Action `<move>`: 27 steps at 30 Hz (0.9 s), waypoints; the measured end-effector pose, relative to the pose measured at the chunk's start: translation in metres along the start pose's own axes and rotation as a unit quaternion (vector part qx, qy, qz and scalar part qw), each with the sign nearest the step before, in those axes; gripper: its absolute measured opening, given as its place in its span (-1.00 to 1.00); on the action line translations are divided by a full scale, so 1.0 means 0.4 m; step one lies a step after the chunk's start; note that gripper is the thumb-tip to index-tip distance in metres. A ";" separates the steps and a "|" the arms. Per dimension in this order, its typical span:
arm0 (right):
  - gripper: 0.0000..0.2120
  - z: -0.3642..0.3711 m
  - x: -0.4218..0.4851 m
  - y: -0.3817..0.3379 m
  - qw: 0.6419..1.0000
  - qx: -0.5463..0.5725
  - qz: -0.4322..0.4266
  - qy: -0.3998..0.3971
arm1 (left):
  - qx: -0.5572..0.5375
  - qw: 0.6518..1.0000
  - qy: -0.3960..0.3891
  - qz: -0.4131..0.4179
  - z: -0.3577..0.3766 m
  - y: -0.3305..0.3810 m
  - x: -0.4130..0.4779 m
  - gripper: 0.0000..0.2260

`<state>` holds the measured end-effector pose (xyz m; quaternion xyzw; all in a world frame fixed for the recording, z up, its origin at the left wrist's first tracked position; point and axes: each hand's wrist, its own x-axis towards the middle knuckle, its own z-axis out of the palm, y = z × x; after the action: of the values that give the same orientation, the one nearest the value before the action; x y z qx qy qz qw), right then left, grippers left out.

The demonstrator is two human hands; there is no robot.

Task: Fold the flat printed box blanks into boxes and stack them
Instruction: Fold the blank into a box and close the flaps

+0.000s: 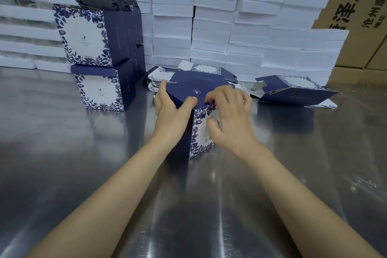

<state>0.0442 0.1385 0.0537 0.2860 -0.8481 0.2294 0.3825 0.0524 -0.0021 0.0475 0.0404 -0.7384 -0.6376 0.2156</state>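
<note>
A navy box with blue floral print (198,132) stands upright on the steel table (83,174) in front of me. My left hand (169,107) grips its left side, thumb lying on the navy lid. My right hand (228,115) curls over the lid's near edge, with the thumb on the white floral face. Behind it lies a pile of flat printed blanks (201,71). At the left, folded boxes stand stacked: a lower box (102,88) and an upper box (88,35) with its lid raised.
A partly opened blank (293,92) lies on its side at the right. A wall of white foam trays (230,23) runs along the back. Brown cartons (360,12) stand at the far right.
</note>
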 end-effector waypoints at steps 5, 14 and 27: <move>-0.59 0.000 0.008 0.065 0.999 -0.023 0.029 0.010 | -0.003 1.000 0.003 -0.004 0.002 0.004 -0.003 -0.26; -0.52 0.012 -0.016 0.018 0.998 0.033 0.010 0.043 | 0.031 0.999 0.020 0.011 0.012 -0.002 -0.010 -0.37; -0.43 0.036 -0.006 0.081 0.996 0.005 -0.050 0.078 | 0.068 0.997 0.004 -0.022 -0.017 0.008 0.010 -0.25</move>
<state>0.0166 0.1543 0.0375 0.3108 -0.7993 0.2360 0.4569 0.0520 -0.0090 0.0523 0.0738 -0.7785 -0.5901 0.2008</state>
